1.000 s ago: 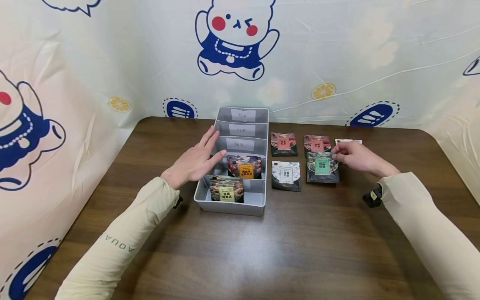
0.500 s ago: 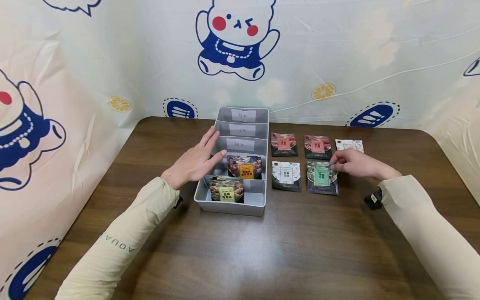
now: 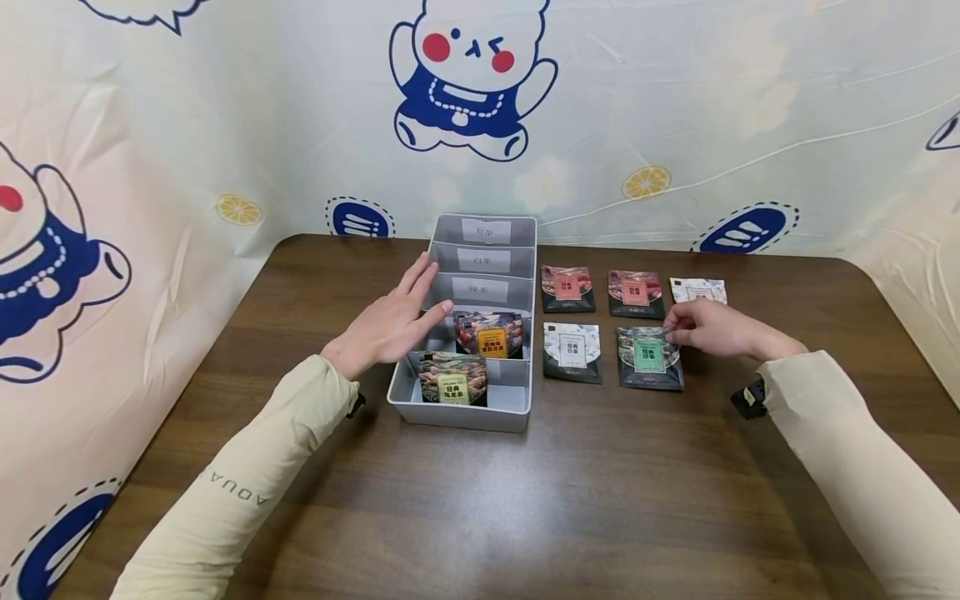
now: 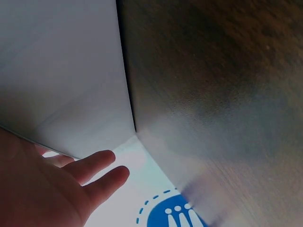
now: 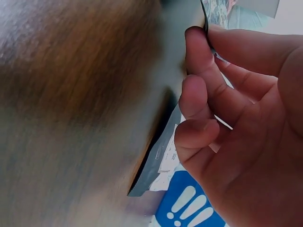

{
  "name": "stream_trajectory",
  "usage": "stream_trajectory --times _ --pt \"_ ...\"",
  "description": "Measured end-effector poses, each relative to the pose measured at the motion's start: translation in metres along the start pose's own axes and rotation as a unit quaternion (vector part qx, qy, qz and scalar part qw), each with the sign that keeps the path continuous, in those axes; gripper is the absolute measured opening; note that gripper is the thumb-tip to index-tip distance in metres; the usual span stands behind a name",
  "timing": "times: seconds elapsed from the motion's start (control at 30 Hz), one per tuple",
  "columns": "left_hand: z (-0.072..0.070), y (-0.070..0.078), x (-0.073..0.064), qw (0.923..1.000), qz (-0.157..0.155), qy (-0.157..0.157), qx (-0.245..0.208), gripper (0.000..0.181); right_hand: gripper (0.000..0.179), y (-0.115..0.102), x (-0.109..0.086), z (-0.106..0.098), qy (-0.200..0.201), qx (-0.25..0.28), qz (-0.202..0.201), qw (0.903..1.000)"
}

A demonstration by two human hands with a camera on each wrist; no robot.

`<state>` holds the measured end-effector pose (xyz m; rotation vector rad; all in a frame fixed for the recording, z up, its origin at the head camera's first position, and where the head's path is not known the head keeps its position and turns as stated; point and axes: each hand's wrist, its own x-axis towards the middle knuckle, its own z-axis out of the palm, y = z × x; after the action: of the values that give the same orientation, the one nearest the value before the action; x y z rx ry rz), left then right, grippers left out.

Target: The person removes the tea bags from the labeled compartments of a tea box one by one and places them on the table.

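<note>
My right hand [image 3: 708,327] pinches the upper right corner of a tea sachet with a green label [image 3: 649,358]. In the right wrist view, thumb and index finger [image 5: 201,47] meet on the sachet's edge. My left hand [image 3: 393,323] lies with straight fingers along the left rim of a grey divided box [image 3: 461,417]. Two sachets stand in its nearer compartments: one with an orange label [image 3: 489,336], and in front of it one with a yellow-green label [image 3: 453,380]. The three farther compartments bear white paper labels [image 3: 480,289] and show no sachets.
Right of the box lie two red-label sachets [image 3: 567,289] in the back row and a white sachet [image 3: 572,352] in front. Another white sachet [image 3: 698,289] lies behind my right hand. A patterned curtain [image 3: 600,125] hangs behind the wooden table [image 3: 480,517].
My right hand has drawn the green-label sachet toward the front, off the red-label one it overlapped, then slightly right. The left hand has stayed at the box.
</note>
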<state>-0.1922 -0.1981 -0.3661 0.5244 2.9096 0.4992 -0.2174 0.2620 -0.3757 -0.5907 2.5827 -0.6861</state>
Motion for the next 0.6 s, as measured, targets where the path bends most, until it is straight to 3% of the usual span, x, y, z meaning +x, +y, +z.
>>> stream_trajectory --times 0.6 --pt "0.0005 0.0007 0.0007 1.0000 -0.008 -0.002 0.003 0.080 0.010 -0.0052 0.0040 0.0052 0.010 -0.055 -0.011 0.9984"
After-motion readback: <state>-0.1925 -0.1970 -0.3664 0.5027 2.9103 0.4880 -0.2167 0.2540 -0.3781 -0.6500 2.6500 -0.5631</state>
